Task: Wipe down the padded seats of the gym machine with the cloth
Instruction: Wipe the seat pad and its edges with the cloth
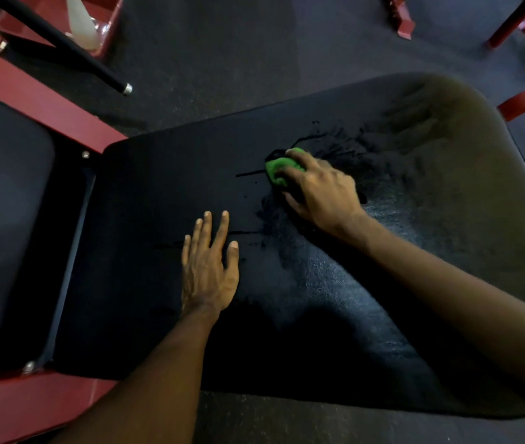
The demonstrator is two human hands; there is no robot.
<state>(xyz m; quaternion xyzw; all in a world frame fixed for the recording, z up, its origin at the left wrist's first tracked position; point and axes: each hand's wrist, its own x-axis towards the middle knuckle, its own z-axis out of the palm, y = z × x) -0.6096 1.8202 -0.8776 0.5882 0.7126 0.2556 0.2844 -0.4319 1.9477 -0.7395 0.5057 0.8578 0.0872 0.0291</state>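
Right grip point(322, 190) clenched round a bunched green cloth point(278, 169) on the wet black padded seat point(382, 251), left grip point(208, 270) flat, released, nearby, red frame point(46, 100) and black bar point(72, 49) leftward

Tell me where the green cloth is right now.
In the head view, the green cloth sits bunched under the right hand on the large black seat pad, right of centre, beyond the flat left hand.

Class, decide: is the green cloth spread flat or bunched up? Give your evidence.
Bunched up: the cloth is a small crumpled wad gripped under the right hand.
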